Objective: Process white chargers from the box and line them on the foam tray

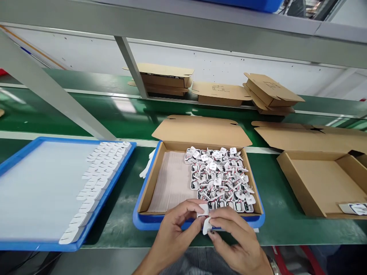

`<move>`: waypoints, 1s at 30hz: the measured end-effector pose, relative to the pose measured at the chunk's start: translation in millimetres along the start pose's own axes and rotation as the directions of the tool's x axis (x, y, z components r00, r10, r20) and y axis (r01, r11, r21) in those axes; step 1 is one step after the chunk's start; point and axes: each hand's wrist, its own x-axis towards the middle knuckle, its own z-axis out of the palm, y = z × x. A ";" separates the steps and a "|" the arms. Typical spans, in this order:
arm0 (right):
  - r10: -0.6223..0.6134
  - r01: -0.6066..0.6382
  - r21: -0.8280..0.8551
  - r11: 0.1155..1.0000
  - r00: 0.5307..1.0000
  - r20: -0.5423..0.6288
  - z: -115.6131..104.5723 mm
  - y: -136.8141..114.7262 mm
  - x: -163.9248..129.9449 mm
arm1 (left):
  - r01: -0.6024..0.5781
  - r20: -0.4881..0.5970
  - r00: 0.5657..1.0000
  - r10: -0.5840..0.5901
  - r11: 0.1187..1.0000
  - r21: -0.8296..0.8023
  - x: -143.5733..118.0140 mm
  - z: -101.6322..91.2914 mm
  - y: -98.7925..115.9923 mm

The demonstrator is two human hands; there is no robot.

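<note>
Pinching one small white part (205,219) from both sides, the left hand (174,233) and right hand (235,238) meet at six o'clock, just in front of the near wall of the open cardboard box (151,191). The left fingers (192,217) close on the part's upper half; the right fingers (213,223) grip its lower tab. That box sits in a blue tray (137,221) on the green table (120,214); its right half is packed with rows of like parts (219,177), too many and too tangled to count, while its left half shows bare pinkish lining. At nine o'clock a second blue tray (113,179) holds white sheets edged with a row of white tabs (97,179). At three o'clock another open box (315,179) holds one label (354,208). At twelve o'clock lie three stacks of folded boxes (220,93).
</note>
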 end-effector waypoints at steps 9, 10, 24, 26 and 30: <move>-0.063 0.071 -0.160 0.985 0.996 0.056 -6.8 8.8 -3.2 | 0.057 0.036 0.998 -0.052 0.984 -0.169 1.7 -3.6 -6.7; -0.059 0.066 -0.173 0.983 0.997 0.047 -8.0 9.6 -3.7 | 0.053 0.059 0.997 -0.045 0.987 -0.153 1.8 -6.2 -5.4; 0.096 -0.097 0.009 0.995 0.989 0.116 -12.3 14.3 -6.3 | -0.047 0.076 0.996 0.049 0.998 -0.034 -2.4 -2.1 -8.3; 0.283 -0.298 0.113 0.948 0.950 0.131 -12.8 18.6 -10.0 | -0.080 0.056 0.995 0.082 0.996 -0.033 -3.9 -0.9 -10.5; 0.485 -0.540 0.327 0.776 0.841 0.239 -13.1 22.0 -13.8 | -0.172 0.092 0.981 0.171 0.985 0.006 -4.1 1.9 -8.2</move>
